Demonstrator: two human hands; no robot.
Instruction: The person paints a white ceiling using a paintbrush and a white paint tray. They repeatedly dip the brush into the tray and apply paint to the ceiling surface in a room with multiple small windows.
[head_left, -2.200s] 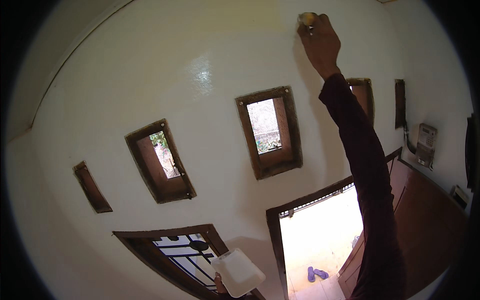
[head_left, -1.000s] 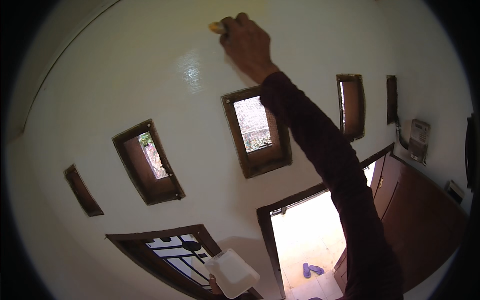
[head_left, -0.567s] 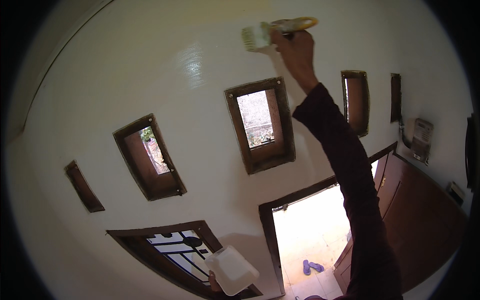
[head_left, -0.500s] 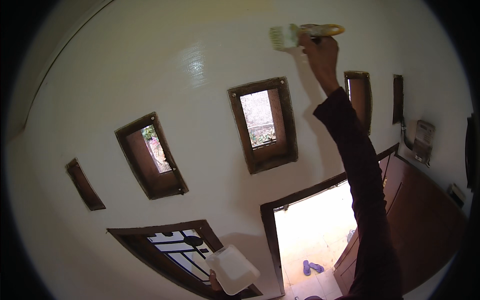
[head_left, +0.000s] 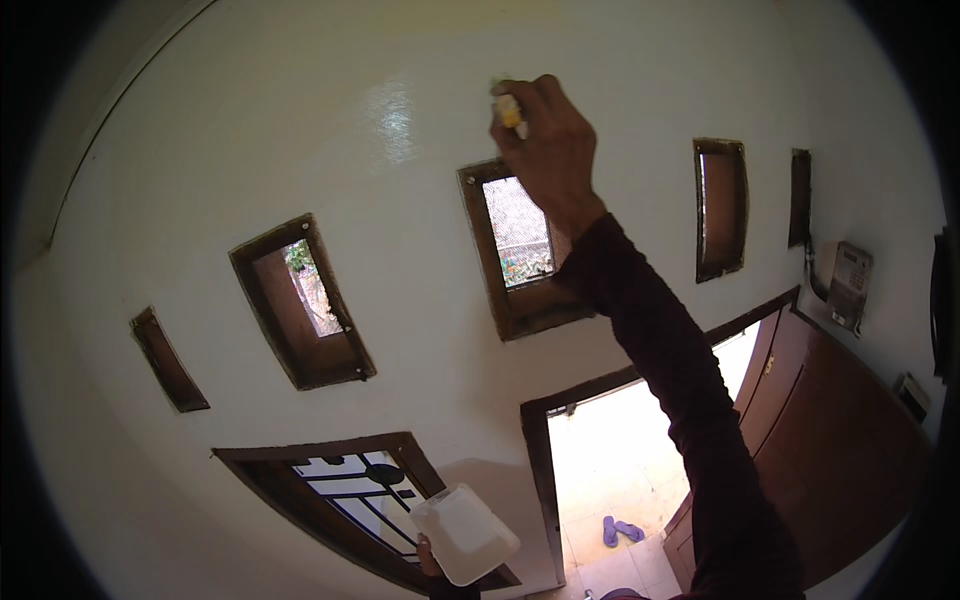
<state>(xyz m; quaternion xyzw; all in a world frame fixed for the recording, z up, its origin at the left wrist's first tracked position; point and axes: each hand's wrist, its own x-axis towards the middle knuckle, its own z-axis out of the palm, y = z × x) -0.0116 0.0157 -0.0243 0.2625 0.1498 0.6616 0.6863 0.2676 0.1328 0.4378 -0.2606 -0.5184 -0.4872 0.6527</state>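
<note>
Landmark for all places: the door frame [head_left: 543,480].

Writing: a grey meter [head_left: 850,285] with a keypad is fixed to the side wall, above and to the right of the door frame. Its markings are too small to read.

Containers: one white plastic tray [head_left: 465,535], tilted, just left of the door frame's left post as seen. Inside looks pale; cannot tell whether it holds paint. Left hand [head_left: 427,555] grasps the tray at its left edge; most of that hand is hidden by it.

Right hand [head_left: 548,135]: fingers clenched round a paintbrush [head_left: 511,112], raised well above the door frame, in front of the white wall [head_left: 420,240]. The yellow handle end points toward the viewer. Bristles mostly hidden; contact with the wall cannot be told. A shiny patch [head_left: 392,120] lies left of the brush.

Also noted: middle wall opening [head_left: 515,240], above the door frame, partly covered by the hand and dark sleeve [head_left: 680,370]; barred window [head_left: 365,490], left of the door frame; brown door [head_left: 840,450], right of it; purple slippers [head_left: 610,532], on tiles seen through it.
</note>
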